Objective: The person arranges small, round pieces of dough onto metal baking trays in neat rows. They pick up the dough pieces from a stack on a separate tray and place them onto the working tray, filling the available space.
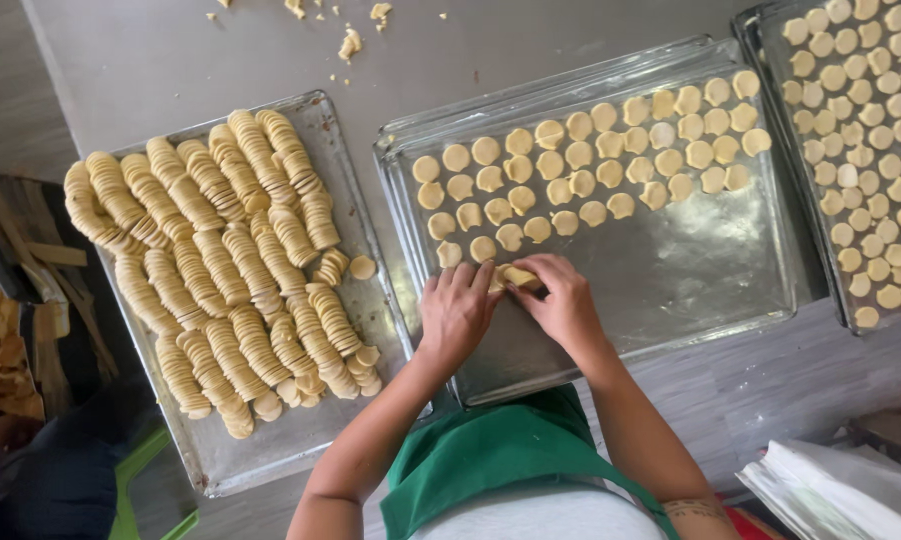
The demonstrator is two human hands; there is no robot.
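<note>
Two hands meet at the middle tray's [671,290] near-left edge | left hand [456,312] and right hand [563,300] pinch one small dough piece [519,276], apparently folding it | risk: hard pinch tears soft dough; wrists may nudge nearby dough rounds [491,215] | stacked discs [221,260] on left tray could topple if bumped

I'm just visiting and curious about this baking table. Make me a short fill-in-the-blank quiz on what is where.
1. Both hands, the left hand and the right hand, meet over the ___ of the three trays.
2. The left tray holds dough rounds packed on edge in long ___.
3. On the middle tray the flat dough discs cover only the ___ part.
4. The person wears a ___ apron.

Missing words: middle; rows; far; green
</note>
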